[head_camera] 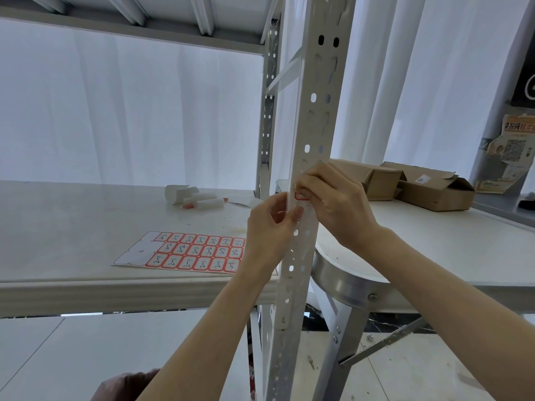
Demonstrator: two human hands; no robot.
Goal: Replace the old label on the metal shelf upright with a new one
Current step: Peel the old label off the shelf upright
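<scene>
Head view: a white metal shelf upright, punched with pairs of slots, runs from top to bottom through the middle of the picture, leaning slightly. Partway down its front face sits the label, red-bordered, with only its lower left corner showing.

The right hand comes in from the right and hides the rest of the label. Its fingers are curled narrow, with the tips bunched together on the label's upper part. The left hand grips the upright just below, fingers curled round the left edge and the thumb flat on the front face, touching the metal right under the label. Both forearms rise from the bottom of the picture and cross in front of the shelf board's front edge.

On that board, left of the left hand, lies a sheet of labels — red-bordered stickers with handwritten marks, and several blank spaces at its left end. Farther back lie some white rolls and tubes, near the rear upright.

Behind the right hand is a white table with a curved metal rim, carrying opened cardboard boxes. White curtains fill the background.
</scene>
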